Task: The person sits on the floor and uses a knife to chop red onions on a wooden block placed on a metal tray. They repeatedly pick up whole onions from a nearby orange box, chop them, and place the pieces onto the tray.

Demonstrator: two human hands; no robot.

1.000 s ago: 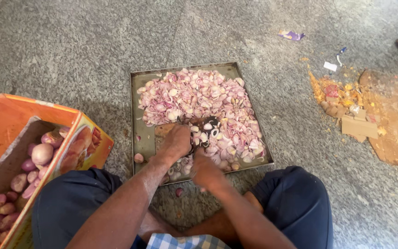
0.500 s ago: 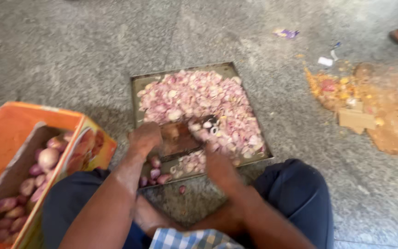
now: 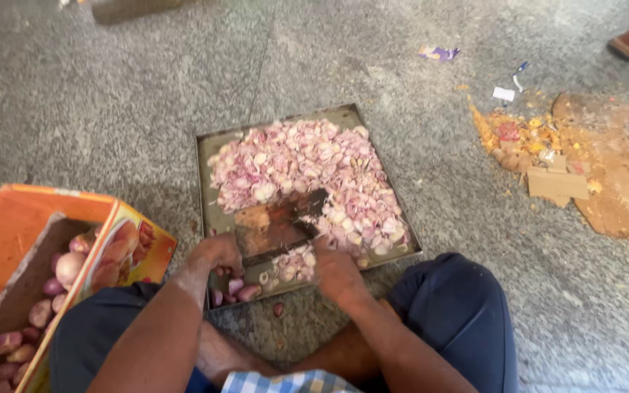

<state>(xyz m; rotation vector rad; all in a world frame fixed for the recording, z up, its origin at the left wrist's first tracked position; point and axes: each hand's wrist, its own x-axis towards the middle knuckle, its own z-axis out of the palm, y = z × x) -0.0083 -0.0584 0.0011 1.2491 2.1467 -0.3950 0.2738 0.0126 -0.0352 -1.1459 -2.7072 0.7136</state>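
Both hands (image 3: 216, 251) (image 3: 336, 273) at tray's (image 3: 209, 156) near edge

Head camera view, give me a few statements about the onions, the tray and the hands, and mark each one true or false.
1. The metal tray holds a pile of chopped onion. True.
2. The orange carton is empty. False: whole onions lie inside it.
3. The left hand is at the tray's near edge, by whole onions there. True.
4. The tray stands on a wooden table. False: it lies on the grey stone floor.
5. The right hand is inside the carton. False: it is by the tray.
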